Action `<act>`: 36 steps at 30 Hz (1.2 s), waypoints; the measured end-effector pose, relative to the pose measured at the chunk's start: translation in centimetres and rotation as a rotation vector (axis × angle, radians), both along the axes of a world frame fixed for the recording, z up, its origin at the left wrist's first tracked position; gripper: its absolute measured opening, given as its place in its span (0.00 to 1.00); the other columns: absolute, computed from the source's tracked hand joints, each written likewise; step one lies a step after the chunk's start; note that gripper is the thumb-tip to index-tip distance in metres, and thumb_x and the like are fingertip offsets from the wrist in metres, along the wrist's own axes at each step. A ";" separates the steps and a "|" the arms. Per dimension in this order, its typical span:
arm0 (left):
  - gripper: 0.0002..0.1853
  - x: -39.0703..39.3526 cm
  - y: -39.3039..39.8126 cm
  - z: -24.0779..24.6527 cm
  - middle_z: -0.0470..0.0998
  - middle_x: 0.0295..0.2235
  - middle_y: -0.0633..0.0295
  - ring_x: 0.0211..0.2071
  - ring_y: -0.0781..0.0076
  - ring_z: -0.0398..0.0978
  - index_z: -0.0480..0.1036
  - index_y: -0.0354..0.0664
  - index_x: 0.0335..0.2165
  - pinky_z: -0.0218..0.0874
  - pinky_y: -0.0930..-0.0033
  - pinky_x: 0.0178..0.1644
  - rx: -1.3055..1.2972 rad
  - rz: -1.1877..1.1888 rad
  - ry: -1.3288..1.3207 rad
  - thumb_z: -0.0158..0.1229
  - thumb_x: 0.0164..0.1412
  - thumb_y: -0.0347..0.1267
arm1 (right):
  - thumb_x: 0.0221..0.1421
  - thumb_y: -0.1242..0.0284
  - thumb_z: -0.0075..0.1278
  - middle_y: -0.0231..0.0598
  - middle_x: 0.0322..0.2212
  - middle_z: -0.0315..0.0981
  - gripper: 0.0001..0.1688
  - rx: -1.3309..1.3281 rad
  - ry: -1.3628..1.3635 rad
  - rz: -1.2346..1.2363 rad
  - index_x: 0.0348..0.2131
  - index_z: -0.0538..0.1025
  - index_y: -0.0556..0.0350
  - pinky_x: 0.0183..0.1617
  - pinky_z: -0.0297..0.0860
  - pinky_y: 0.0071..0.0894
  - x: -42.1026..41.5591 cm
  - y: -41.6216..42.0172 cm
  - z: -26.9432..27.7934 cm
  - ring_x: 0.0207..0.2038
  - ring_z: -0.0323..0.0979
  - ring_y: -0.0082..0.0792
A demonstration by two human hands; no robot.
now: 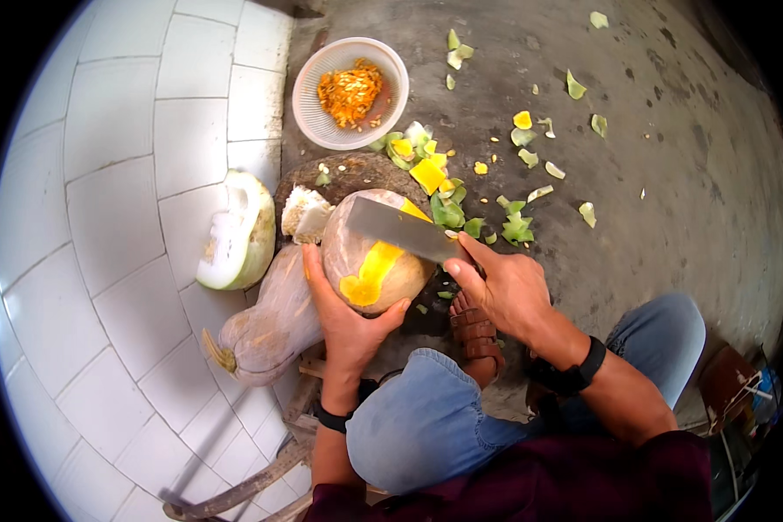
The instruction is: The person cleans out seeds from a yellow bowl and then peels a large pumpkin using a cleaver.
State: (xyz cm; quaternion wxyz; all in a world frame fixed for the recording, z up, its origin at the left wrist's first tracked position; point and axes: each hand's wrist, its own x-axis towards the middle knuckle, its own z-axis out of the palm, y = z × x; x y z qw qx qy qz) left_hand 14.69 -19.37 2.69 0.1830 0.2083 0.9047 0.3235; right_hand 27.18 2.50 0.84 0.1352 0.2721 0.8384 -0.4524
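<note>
A tan pumpkin (404, 274) with yellow flesh bared in two strips stands on a round wooden chopping block (375, 171). My left hand (349, 320) cups its near left side, thumb and fingers spread around it. In my right hand (512, 287) is a cleaver (401, 228), its broad blade lying across the top of the pumpkin. Whitish spongy pith (305, 214) sits on the block to the left. A long whole squash (277, 320) with a stem lies left of my left hand, and a cut green-skinned gourd (254, 228) with white flesh lies beyond it.
A white plastic strainer basket (399, 81) holding orange seedy pulp (351, 92) stands behind the block. Green peelings (449, 214) and yellow pieces (427, 175) lie to its right, with more scattered over the concrete floor (678, 196). White tiles (111, 222) cover the left side. A wooden frame (254, 486) is at lower left.
</note>
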 end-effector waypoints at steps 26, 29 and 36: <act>0.52 2.8 0.0 -2.9 0.60 0.66 0.44 0.64 0.55 0.64 0.49 0.31 0.70 0.55 0.57 0.69 0.148 0.177 0.168 0.70 0.58 0.39 | 0.48 0.40 0.64 0.27 0.15 0.59 0.52 0.495 0.536 0.309 0.63 0.75 0.49 0.21 0.60 0.31 3.0 0.2 2.1 0.16 0.61 0.26; 0.57 2.7 -0.9 -3.7 0.58 0.67 0.36 0.67 0.40 0.60 0.49 0.29 0.69 0.53 0.49 0.70 0.202 0.106 0.248 0.75 0.53 0.43 | 0.49 0.40 0.63 0.28 0.15 0.61 0.51 0.481 0.543 0.293 0.63 0.75 0.50 0.21 0.62 0.33 2.1 -0.3 2.2 0.16 0.64 0.28; 0.69 2.7 1.5 -1.8 0.65 0.61 0.42 0.63 0.48 0.66 0.49 0.32 0.69 0.59 0.52 0.66 0.147 0.256 0.049 0.85 0.36 0.39 | 0.56 0.41 0.59 0.40 0.22 0.79 0.45 0.270 0.333 0.053 0.58 0.76 0.55 0.26 0.72 0.41 -1.8 0.7 1.9 0.23 0.79 0.44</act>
